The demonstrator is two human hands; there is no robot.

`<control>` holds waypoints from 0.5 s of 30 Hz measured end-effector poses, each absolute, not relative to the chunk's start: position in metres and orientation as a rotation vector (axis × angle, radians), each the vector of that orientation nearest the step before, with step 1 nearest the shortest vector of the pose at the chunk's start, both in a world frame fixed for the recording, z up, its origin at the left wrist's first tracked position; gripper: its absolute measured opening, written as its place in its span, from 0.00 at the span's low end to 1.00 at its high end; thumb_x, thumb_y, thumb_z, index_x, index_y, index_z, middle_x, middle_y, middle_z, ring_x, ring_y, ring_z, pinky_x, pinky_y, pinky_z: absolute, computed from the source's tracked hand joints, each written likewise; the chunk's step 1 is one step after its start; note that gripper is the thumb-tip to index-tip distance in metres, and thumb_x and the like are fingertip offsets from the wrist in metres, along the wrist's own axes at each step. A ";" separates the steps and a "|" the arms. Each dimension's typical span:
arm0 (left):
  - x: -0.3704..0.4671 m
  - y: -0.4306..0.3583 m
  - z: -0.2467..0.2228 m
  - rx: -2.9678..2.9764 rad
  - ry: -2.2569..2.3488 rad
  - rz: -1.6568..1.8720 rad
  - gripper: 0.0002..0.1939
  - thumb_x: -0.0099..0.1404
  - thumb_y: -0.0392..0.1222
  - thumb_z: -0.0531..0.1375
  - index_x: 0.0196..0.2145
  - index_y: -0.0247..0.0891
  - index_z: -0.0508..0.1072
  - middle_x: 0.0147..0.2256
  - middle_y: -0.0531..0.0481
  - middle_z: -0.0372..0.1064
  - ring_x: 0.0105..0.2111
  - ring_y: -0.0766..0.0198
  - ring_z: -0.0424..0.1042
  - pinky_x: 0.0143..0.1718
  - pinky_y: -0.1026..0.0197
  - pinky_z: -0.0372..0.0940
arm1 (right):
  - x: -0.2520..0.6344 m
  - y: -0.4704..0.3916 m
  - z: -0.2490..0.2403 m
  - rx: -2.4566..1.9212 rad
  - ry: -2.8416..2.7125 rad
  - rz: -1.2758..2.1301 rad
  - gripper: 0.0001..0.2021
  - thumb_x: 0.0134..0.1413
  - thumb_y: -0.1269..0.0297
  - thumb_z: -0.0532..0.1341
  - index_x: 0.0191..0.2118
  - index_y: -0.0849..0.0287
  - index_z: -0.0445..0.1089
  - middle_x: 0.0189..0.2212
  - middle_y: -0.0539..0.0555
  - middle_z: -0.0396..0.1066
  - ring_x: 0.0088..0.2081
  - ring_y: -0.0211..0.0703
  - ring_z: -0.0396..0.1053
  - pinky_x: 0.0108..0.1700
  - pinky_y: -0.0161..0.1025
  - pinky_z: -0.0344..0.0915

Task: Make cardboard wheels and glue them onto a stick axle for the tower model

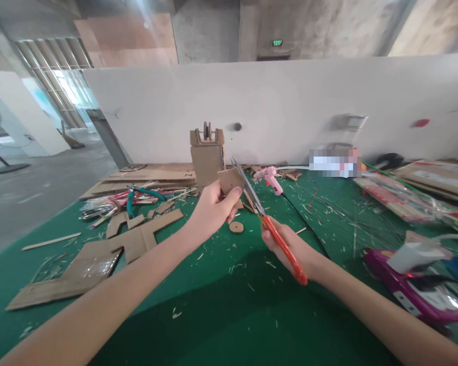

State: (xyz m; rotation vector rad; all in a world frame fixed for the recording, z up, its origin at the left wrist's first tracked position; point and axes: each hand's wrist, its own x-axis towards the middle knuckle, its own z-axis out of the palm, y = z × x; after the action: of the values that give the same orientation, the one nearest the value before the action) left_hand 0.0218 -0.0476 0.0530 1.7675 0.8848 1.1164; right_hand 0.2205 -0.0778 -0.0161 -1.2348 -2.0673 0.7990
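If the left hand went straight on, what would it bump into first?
Probably the orange-handled scissors, just past the cardboard piece that the left hand holds, though depth is unclear.

Makeshift craft workshop, housed in a rough, sparsely finished building, as is shown first by the green tabletop [213, 315], which is strewn with cardboard offcuts [139, 245] and pale shavings [176, 313]. Hand tools and power are kept within reach: a pink glue gun [272, 180] and teal-handled pliers [130, 204] are laid out, orange-handled scissors [284, 248] are held above the surface, and a purple power strip [381, 267] is placed at right. Beyond the white partition [168, 107], bare concrete walls [209, 30], a lit exit sign [277, 43] and a grey floor [57, 175] are seen.
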 end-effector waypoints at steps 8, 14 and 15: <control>0.028 -0.048 0.044 1.710 0.886 1.167 0.12 0.71 0.47 0.50 0.31 0.39 0.60 0.15 0.60 0.54 0.15 0.72 0.57 0.18 0.66 0.53 | 0.218 -0.087 -0.006 -1.156 -2.028 0.947 0.22 0.61 0.39 0.45 0.34 0.55 0.52 0.27 0.47 0.52 0.27 0.37 0.52 0.30 0.38 0.57; 0.023 -0.048 0.051 1.825 0.866 1.064 0.14 0.71 0.47 0.49 0.28 0.40 0.57 0.15 0.59 0.53 0.16 0.71 0.58 0.20 0.65 0.54 | 0.222 -0.087 -0.003 -1.154 -2.099 0.925 0.23 0.61 0.38 0.43 0.34 0.55 0.53 0.28 0.47 0.54 0.28 0.38 0.52 0.32 0.40 0.57; 0.022 -0.049 0.052 1.841 0.863 1.052 0.15 0.71 0.47 0.49 0.27 0.40 0.57 0.15 0.59 0.53 0.16 0.71 0.58 0.20 0.65 0.55 | 0.222 -0.086 -0.004 -1.172 -2.102 0.906 0.23 0.61 0.38 0.43 0.34 0.55 0.52 0.28 0.47 0.54 0.28 0.38 0.52 0.31 0.40 0.57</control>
State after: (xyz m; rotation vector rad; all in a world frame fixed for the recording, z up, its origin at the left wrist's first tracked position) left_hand 0.0220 -0.0487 0.0518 1.8415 0.8632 1.0519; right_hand 0.2222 -0.0861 -0.0045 -1.1719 -2.1024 0.9061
